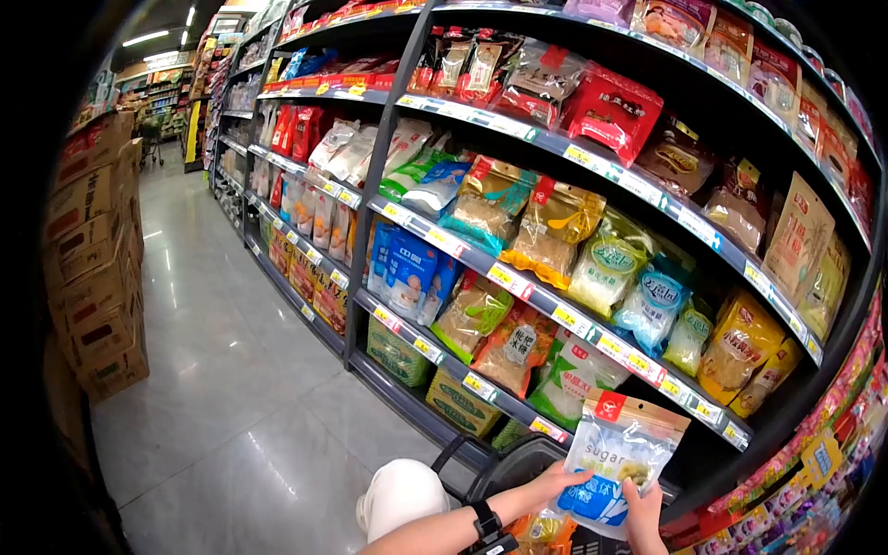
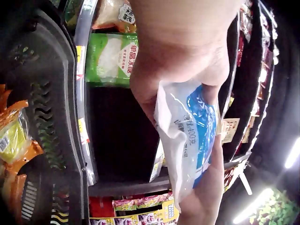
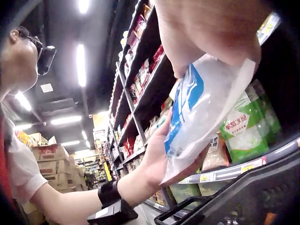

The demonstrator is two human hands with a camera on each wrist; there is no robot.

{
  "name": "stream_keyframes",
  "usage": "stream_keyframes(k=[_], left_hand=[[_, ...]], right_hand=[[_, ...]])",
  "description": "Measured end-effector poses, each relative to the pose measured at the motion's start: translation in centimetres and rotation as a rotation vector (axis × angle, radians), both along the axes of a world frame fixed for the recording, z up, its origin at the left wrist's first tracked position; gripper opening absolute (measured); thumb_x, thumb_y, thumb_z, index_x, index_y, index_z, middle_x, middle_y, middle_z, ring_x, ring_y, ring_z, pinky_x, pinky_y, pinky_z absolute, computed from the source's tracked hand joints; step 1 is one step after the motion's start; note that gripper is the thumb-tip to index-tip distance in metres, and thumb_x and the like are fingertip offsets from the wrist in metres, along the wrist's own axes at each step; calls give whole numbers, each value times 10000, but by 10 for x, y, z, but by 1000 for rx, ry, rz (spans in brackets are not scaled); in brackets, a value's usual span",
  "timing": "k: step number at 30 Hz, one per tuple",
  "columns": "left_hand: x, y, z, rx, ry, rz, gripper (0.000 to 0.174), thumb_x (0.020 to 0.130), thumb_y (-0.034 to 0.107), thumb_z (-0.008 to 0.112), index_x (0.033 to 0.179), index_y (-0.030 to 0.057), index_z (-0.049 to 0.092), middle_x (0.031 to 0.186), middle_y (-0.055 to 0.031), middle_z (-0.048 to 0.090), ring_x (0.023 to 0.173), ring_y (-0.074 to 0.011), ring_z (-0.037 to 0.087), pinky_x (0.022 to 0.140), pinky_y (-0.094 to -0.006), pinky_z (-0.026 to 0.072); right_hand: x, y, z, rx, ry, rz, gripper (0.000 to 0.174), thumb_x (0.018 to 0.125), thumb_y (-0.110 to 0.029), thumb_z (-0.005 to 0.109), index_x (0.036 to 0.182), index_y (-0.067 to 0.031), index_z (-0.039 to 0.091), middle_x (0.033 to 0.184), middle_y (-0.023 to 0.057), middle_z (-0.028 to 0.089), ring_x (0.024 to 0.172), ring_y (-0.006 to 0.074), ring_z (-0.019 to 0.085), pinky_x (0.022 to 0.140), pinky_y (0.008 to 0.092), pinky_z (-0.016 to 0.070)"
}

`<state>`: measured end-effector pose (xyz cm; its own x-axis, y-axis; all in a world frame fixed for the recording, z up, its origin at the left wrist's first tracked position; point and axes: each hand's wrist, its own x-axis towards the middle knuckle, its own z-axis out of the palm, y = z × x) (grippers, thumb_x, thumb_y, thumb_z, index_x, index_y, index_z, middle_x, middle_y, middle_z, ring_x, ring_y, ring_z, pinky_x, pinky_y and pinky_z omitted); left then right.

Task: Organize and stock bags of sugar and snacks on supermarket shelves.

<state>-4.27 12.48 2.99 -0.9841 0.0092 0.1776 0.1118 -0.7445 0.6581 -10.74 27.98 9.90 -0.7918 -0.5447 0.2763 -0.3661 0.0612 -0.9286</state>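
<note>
Both hands hold a sugar bag [image 1: 622,442], a clear and blue pouch with a brown top strip and a red logo, upright in front of the lower shelves. My left hand [image 1: 553,483] grips its left side, with the fingers partly hidden behind it. The right hand [image 1: 645,511] grips the lower right, its thumb across the front. In the left wrist view, the white side of the pouch [image 2: 180,136] shows between the two hands. Below the pouch stands a black shopping basket [image 3: 248,194], with orange-edged packets [image 2: 16,136] inside.
Long shelves [image 1: 518,291] of bagged sugar and other packets run along the right. A green and white bag [image 3: 244,126] stands on a low shelf behind the hands. Stacked cardboard boxes [image 1: 92,277] line the left of the grey aisle floor [image 1: 222,370].
</note>
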Motion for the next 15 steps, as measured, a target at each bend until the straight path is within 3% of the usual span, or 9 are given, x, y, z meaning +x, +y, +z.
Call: stream_keyframes(k=[3, 6, 15], left_hand=[[-2, 2, -3, 49, -59, 93, 405, 846, 188, 518, 1189, 14, 392, 1100, -97, 521, 939, -163, 545, 792, -291, 463], [-9, 6, -12, 104, -67, 138, 364, 849, 174, 513, 1166, 18, 426, 1063, -90, 542, 908, -154, 556, 774, -285, 471], [0, 10, -15, -31, -107, 180, 380, 832, 199, 548, 1156, 25, 453, 1050, -68, 548, 896, -128, 545, 772, -268, 458]], right_hand=[[-1, -2, 0, -33, -184, 113, 405, 765, 10, 536, 1150, 30, 410, 1079, 87, 512, 972, 157, 489, 860, 273, 363], [-6, 1, -11, 10, -127, 160, 491, 755, 22, 547, 1201, 19, 341, 1138, 104, 470, 1016, 175, 470, 882, 291, 357], [-3, 16, -35, 131, -103, 188, 538, 702, 25, 608, 1166, 16, 336, 1082, 101, 472, 978, 156, 478, 852, 281, 387]])
